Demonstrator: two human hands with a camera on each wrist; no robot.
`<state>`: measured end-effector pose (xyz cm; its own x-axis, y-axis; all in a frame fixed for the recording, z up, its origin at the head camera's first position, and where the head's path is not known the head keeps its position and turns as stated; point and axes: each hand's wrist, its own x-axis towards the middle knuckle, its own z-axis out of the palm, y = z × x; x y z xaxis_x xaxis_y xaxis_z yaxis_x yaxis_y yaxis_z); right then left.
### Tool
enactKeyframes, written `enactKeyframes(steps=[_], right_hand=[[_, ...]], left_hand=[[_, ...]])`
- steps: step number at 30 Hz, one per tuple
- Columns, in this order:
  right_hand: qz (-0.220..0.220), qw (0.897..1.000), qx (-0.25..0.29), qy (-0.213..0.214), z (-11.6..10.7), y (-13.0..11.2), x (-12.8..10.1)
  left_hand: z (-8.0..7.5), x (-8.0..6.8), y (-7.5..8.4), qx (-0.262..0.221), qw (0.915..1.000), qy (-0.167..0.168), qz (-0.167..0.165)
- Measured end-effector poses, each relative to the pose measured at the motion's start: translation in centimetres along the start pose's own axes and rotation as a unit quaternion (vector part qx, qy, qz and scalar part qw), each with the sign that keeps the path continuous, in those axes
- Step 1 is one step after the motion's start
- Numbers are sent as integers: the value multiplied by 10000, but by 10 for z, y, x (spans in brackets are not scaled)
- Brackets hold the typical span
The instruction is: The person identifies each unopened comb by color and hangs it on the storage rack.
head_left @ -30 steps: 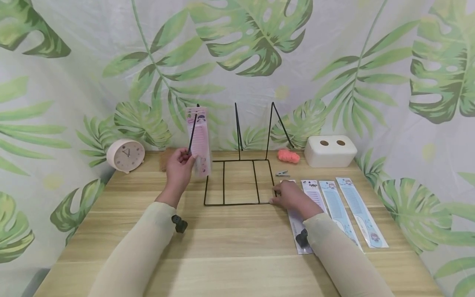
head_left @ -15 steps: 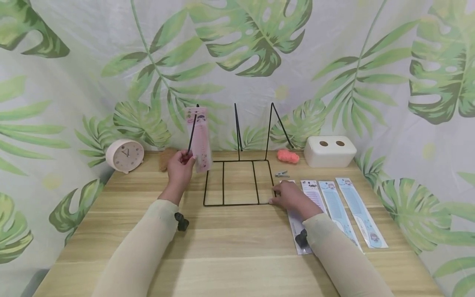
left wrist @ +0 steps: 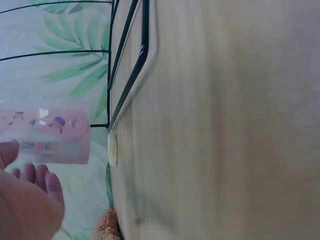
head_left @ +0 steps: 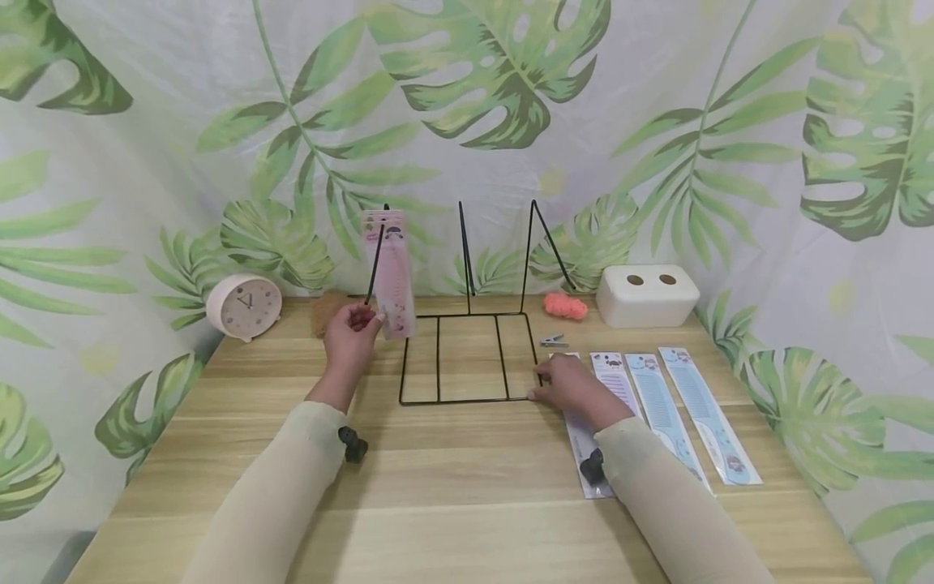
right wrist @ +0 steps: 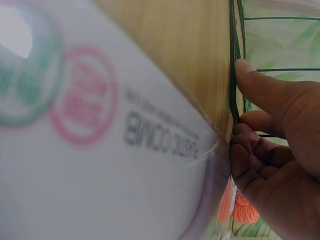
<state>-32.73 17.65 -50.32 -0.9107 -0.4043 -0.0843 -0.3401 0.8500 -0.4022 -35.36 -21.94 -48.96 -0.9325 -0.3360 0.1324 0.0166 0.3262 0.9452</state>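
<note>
A black wire display rack (head_left: pixel 472 401) stands on the table. Pink packaged combs (head_left: pixel 394 268) hang from its left hook, their header cards layered at the top. My left hand (head_left: pixel 349 345) is by the tip of that hook, its thumb beside the lower package. In the left wrist view, the thumb overlaps the pink package (left wrist: pixel 55 130), while the other visible fingers are loosely curled and apart from it. My right hand (head_left: pixel 572 389) grips the rack's front right corner, its thumb on the black wire in the right wrist view. A purple packaged comb (head_left: pixel 584 454) lies partly under the right forearm.
Another purple package (head_left: pixel 616 377) and blue packaged combs (head_left: pixel 664 414), (head_left: pixel 708 414) lie at the right. Behind them are a metal clip (head_left: pixel 554 341), coral yarn (head_left: pixel 565 306) and a white box (head_left: pixel 648 297). A pink clock (head_left: pixel 245 307) and brown fuzzy thing (head_left: pixel 326 315) stand left.
The pink packages have swung slightly and their lower ends now sit closer together. My left hand has shifted slightly down and left. My right hand has stayed on the rack's corner.
</note>
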Motion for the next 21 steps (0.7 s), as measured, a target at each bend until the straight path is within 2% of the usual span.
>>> enactKeyframes(steps=[2, 3, 5, 6, 8, 10, 12, 14, 16, 21], right_hand=[[24, 10000, -7, -21, 0, 0, 0], [45, 10000, -10, -21, -1, -1, -1], [63, 10000, 7, -39, -1, -1, -1], [74, 10000, 21, -40, -1, -1, -1], [42, 10000, -26, -39, -1, -1, 0], [17, 10000, -46, -38, 0, 0, -1], [-5, 10000, -62, -19, 0, -1, -1], [-37, 10000, -32, -32, 0, -1, -1], [-95, 10000, 2, -22, -1, -2, -1], [-122, 9999, 31, -17, -2, -3, -1]], left_hand=[[-3, -7, -4, 285, 9994, -200, -85], [-4, -10, -6, 497, 9978, -432, -111], [-7, -19, -8, 1120, 9867, -1176, -28], [-8, -23, -9, 1474, 9760, -1602, 93], [-8, -28, -10, 2088, 9480, -2379, 349], [-8, -32, -11, 2578, 9208, -2879, 519], [-6, -35, -11, 2880, 9051, -3072, 588], [-5, -37, -11, 3070, 8954, -3169, 595], [-5, -39, -10, 3188, 8900, -3211, 560], [-5, -43, -8, 3300, 8860, -3218, 500]])
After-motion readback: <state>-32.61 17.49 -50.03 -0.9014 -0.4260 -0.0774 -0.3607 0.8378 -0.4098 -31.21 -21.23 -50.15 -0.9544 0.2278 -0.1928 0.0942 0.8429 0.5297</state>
